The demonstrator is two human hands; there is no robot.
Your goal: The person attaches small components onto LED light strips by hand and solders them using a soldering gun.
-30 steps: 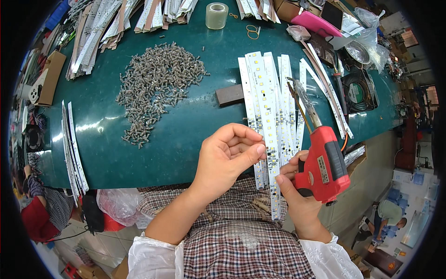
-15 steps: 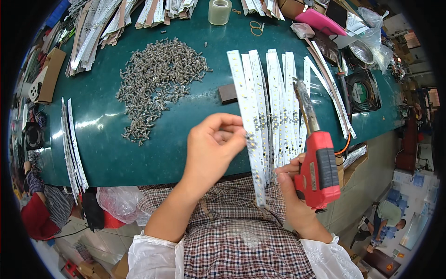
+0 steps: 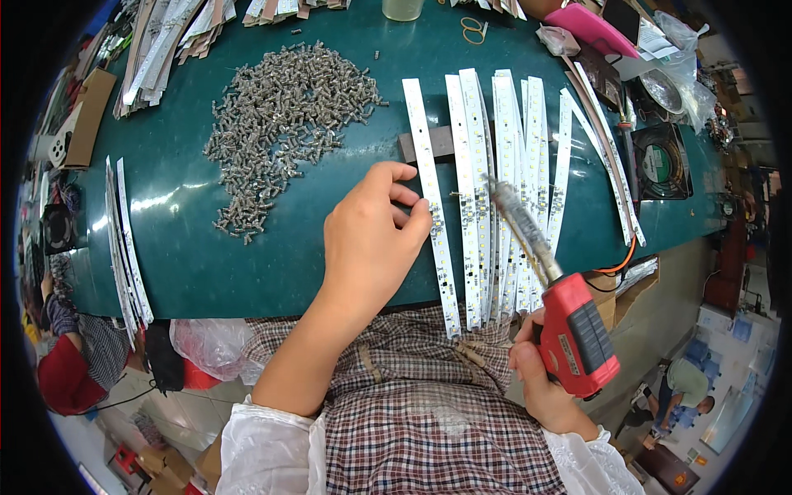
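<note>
My left hand (image 3: 371,239) rests on the teal table (image 3: 198,256), fingertips pinching the left edge of the leftmost white LED strip (image 3: 431,198). That strip lies a little apart from a row of several similar strips (image 3: 507,165) fanned out to its right, all hanging over the table's near edge. My right hand (image 3: 540,384) grips a red power screwdriver (image 3: 577,338). Its long bit (image 3: 516,219) points up and left over the middle strips. A dark block (image 3: 410,146) lies under the strips' upper part.
A big pile of small metal screws (image 3: 285,115) lies left of the strips. More strips are stacked at the left edge (image 3: 124,239) and far left (image 3: 165,49). A black fan (image 3: 664,161), a pink case (image 3: 590,21) and a tape roll (image 3: 402,8) sit at the back right.
My left hand has moved up and left onto the table, drawing the leftmost strip away from the row. The screwdriver's bit has swung left over the strips.
</note>
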